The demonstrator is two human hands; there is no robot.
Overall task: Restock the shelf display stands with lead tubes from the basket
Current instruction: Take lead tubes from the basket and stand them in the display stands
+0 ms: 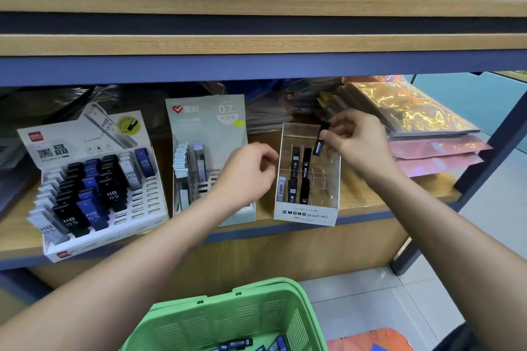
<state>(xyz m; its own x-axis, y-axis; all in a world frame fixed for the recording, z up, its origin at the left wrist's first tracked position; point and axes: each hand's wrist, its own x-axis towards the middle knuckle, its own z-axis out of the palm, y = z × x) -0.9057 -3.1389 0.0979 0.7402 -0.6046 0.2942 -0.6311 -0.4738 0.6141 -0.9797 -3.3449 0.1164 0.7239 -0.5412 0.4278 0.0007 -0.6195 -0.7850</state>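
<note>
Head view: a person's right hand (356, 141) is pinching a dark lead tube (319, 143) upright over the far right corner of the clear MONO display stand (306, 215), which is holding several tubes. Their left hand (248, 172) is hovering just left of that stand, fingers curled, gripping nothing visible. A green basket (228, 319) is sitting near the camera with more tubes (236, 343) lying inside.

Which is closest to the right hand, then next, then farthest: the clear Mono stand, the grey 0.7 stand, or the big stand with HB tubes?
1. Clear Mono stand, right under the right hand.
2. Grey 0.7 stand, middle.
3. HB stand, far left.
</note>
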